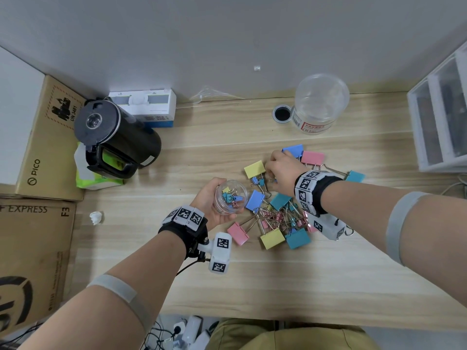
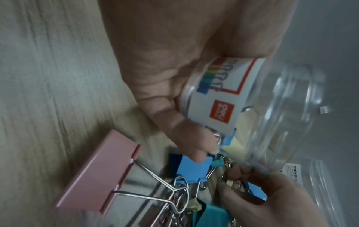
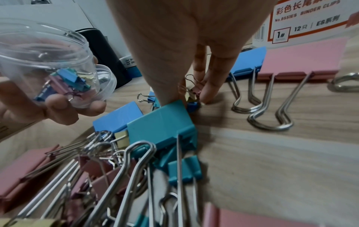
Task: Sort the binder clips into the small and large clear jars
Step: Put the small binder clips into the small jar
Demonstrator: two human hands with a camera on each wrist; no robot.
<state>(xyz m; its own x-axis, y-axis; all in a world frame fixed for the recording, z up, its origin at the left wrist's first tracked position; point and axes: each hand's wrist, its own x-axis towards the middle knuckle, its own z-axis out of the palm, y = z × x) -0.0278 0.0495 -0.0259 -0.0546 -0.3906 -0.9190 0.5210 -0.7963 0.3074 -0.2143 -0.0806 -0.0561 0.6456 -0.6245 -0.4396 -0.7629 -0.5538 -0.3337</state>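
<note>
- The left hand [image 1: 209,203] grips the small clear jar [image 1: 231,196], tilted above the table [image 1: 328,274] and already holding several small clips.
- The right hand [image 1: 283,168] pinches a small pink clip [image 3: 196,90] on the wood, beside the large blue clip [image 3: 246,63].
- Small clips look light and stiff; their wire loops likely snag, so the painted body seems the better hold.
- The large clear jar [image 1: 319,104] stands empty, well apart.

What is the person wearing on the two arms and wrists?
Each wrist carries a black wrist strap ringed with white blocks printed with black square codes, plus a white camera box bearing the same codes. A thin black cable leaves the left one. A grey band circles each forearm.
</note>
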